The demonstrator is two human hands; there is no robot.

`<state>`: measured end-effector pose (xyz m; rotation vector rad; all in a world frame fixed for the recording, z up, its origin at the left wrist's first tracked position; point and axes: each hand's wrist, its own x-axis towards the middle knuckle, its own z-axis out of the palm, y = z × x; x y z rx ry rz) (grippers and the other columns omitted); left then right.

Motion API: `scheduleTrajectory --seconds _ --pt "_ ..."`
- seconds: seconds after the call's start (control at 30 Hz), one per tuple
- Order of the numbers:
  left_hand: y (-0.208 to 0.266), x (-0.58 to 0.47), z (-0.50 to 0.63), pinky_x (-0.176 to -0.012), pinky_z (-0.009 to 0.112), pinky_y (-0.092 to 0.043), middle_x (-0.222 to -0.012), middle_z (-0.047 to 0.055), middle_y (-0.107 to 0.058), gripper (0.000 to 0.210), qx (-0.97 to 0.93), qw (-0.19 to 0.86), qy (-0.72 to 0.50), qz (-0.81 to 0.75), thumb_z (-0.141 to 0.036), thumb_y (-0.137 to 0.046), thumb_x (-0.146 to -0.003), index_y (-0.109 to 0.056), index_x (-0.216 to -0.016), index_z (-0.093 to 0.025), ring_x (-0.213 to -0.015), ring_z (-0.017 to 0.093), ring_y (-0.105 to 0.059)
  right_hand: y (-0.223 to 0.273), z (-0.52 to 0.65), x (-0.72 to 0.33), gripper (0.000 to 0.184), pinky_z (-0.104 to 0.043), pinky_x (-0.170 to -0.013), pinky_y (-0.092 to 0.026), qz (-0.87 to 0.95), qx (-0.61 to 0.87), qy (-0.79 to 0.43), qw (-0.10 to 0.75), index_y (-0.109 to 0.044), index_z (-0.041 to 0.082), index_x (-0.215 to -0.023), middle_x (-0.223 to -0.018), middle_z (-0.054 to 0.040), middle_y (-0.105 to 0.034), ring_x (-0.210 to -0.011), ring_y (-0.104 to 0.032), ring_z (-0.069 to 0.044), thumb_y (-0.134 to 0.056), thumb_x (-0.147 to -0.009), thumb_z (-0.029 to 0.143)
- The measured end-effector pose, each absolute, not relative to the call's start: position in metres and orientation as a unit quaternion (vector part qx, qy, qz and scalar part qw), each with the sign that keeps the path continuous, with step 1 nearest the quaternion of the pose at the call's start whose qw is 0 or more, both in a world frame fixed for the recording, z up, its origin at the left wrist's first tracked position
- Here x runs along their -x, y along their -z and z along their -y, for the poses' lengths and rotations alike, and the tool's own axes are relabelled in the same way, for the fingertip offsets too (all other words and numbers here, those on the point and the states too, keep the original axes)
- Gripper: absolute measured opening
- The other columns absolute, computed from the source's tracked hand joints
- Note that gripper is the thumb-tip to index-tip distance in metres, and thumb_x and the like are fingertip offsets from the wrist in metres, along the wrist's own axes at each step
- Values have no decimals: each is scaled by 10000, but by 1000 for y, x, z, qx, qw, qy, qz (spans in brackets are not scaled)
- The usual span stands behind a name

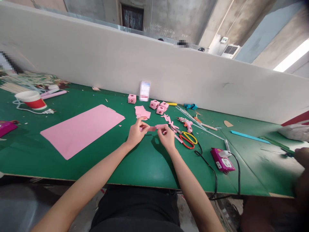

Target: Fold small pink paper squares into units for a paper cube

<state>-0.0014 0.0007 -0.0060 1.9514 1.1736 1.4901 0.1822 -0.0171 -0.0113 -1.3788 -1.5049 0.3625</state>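
Observation:
Between my two hands is a small pink paper piece [152,129], pinched at its left by my left hand [136,132] and at its right by my right hand [166,136]. Both hands have their fingers closed and hover over the green table. Just beyond them lie pink paper squares [142,112] in a loose stack. Pink paper strips [170,121] are scattered by my right hand. Scissors [189,139] with red and yellow handles rest to its right, near a pink glue gun [187,125]. Several folded pink paper boxes [154,104] stand farther back.
A large pink sheet [83,131] covers the table's left. Farther left stands a paper cup [31,99]. At right sit a magenta power box [222,160] with a black cable and a blue strip [249,136]. A white partition [108,61] borders the back. Another person's hand [301,157] shows at far right.

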Motion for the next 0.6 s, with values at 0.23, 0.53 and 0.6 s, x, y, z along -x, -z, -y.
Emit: scheduleTrajectory --seconds 0.23,0.53,0.6 --pt "12 -2 1 -864 309 -568 -947 26 -785 418 -749 186 -509 -381 -212 -648 -915 -511 -1310 -227 -911 174 -743 7 20 -158 409 -242 -399 -291 467 526 -486 519 -703 181 -744 -771 -55 -721 -473 -470 -102 -645 -764 585" --pt "14 0 -3 -1065 463 -485 -1327 157 -639 630 -737 126 -522 -409 -358 -770 -817 -479 -1352 -195 -1273 297 -589 4 19 -163 369 -200 -404 -322 374 482 -541 579 -670 187 -754 -822 -44 -711 -540 -531 -88 -816 -590 484" --pt "15 0 -4 -1003 459 -520 -1242 153 -669 740 -724 185 -505 -433 -426 -799 -775 -446 -1378 -184 -1171 297 -641 4 20 -163 374 -206 -416 -338 383 478 -522 594 -686 191 -778 -841 -45 -720 -557 -543 -94 -820 -612 497"
